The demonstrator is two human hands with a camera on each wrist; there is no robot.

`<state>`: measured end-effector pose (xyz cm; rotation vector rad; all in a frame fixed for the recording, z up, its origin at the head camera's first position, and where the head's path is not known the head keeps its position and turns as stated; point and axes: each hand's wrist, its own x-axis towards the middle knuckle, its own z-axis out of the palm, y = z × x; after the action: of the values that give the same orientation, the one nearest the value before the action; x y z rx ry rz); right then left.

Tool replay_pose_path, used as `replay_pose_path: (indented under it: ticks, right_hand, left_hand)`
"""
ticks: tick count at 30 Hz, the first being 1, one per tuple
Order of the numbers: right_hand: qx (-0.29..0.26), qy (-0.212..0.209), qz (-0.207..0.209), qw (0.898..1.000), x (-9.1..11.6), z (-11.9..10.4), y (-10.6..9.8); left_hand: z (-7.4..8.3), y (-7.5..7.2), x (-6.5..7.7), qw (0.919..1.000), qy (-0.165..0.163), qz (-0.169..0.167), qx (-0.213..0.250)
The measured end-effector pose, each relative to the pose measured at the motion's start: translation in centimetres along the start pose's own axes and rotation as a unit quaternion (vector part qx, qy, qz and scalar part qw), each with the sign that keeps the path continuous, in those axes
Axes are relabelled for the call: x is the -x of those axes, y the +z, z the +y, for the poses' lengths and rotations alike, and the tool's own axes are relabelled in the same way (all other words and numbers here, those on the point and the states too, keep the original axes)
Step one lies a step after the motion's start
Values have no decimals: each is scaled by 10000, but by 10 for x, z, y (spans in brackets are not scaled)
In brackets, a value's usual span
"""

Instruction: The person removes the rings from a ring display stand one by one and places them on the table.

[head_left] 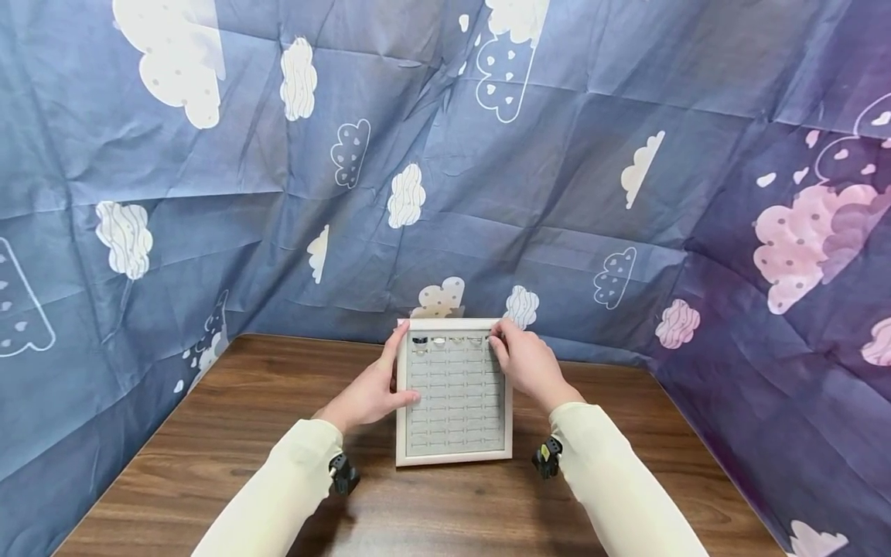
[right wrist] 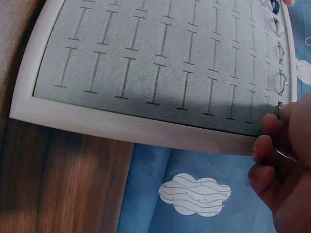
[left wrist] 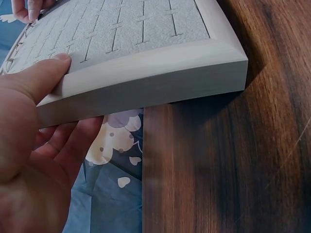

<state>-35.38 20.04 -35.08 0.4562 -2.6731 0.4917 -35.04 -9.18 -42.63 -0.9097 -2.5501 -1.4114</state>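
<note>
A ring display tray (head_left: pixel 455 420), grey slotted foam in a whitish frame, stands tilted on the table. My left hand (head_left: pixel 372 392) grips its left side, thumb over the frame on the front and fingers behind. Several rings sit along the top row, including a dark blue ring (head_left: pixel 420 340) at the left; a gold-toned ring (head_left: pixel 420 352) is below that one. At the top right corner my right hand (head_left: pixel 530 361) pinches a ring (right wrist: pixel 280 108) at the row's last slot, mostly hidden by the fingertips. Between the right fingers shows a thin silvery arc (right wrist: pixel 285 155).
The brown wooden table (head_left: pixel 230 456) extends around the tray. Behind and to the right hangs a blue cloth (head_left: pixel 334 255) with cloud prints, close beyond the table's back edge. Each cream sleeve carries a small black device (head_left: pixel 343 473) near the wrist.
</note>
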Motion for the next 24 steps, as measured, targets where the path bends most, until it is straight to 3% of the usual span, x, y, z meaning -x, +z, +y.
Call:
replay_pose_path:
  ticks: [10,24]
  right_hand:
    - [152,-86,-286,9994,-3,0,0]
    - [14,-525,-294,9982,3,4,-5]
  left_hand:
    - [0,1,0,9999,-134,91,-16]
    - [1,2,3,9996,-139,213,-138]
